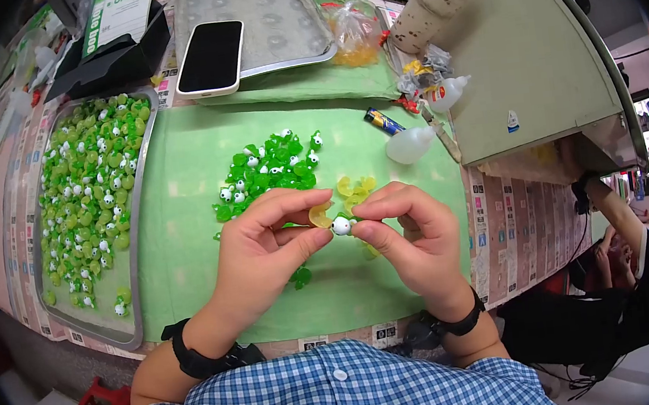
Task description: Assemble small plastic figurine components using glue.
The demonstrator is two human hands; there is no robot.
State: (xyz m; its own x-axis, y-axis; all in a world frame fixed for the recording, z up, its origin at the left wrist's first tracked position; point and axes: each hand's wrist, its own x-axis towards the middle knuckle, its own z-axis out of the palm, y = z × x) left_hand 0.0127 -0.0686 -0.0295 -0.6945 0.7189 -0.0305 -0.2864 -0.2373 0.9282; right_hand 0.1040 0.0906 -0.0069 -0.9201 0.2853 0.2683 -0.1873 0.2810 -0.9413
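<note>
Over the green mat (199,297) my two hands meet, fingertips almost touching. My left hand (265,245) pinches a small yellow curved plastic piece (321,216) between thumb and forefinger. In my right hand (411,228), thumb and fingertips grip a small green part with a white, black-dotted eyeball (341,225). Just beyond my hands lies a pile of green plastic parts with white eyeballs (276,164). Several loose yellow pieces (355,189) lie behind my right fingertips, partly hidden. A few green parts (300,277) rest below my left fingers.
At left stands a metal tray (135,224) heaped with yellow-green pieces. Farther back are a phone (212,55) on a second tray (285,66), a stained bottle (434,2), a white squeeze bottle (409,145) and a blue battery-like tube (384,120). A grey-green metal box (524,60) stands right; another person (622,281) sits beyond.
</note>
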